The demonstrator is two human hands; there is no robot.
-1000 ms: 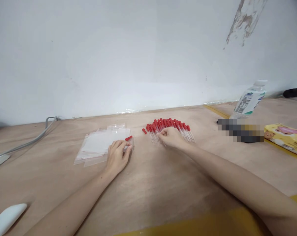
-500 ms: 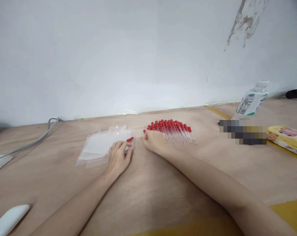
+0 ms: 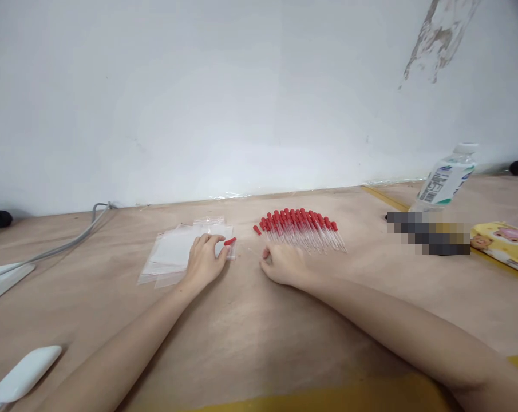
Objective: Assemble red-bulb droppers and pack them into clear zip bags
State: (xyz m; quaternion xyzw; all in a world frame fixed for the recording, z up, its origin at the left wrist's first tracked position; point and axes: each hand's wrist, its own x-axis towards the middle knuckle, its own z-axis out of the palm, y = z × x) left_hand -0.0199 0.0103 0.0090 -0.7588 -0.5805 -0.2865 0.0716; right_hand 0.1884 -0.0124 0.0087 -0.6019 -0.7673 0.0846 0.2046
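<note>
Two bare hands on a plywood bench, one on bags, one beside droppers.

The left hand (image 3: pixel 205 260) lies palm down on a stack of clear zip bags (image 3: pixel 166 258), fingers loosely spread and gripping nothing; the bags overlap too much to count. Just off its fingertips one red-capped dropper (image 3: pixel 230 241) lies at the stack's right edge, and I cannot tell whether it sits inside the top bag. The right hand (image 3: pixel 283 265) rests on the table (image 3: pixel 259 332), curled nearly closed and seemingly pinching a held dropper (image 3: pixel 265 252), only its red cap showing. Just beyond is a row of droppers (image 3: pixel 304 229), side by side, roughly twenty and too tightly packed to count exactly, plus one loose dropper (image 3: pixel 257 230) at its left end. One water bottle (image 3: pixel 447 177) and one yellow tissue pack (image 3: pixel 503 246) sit well off to the right.
</note>
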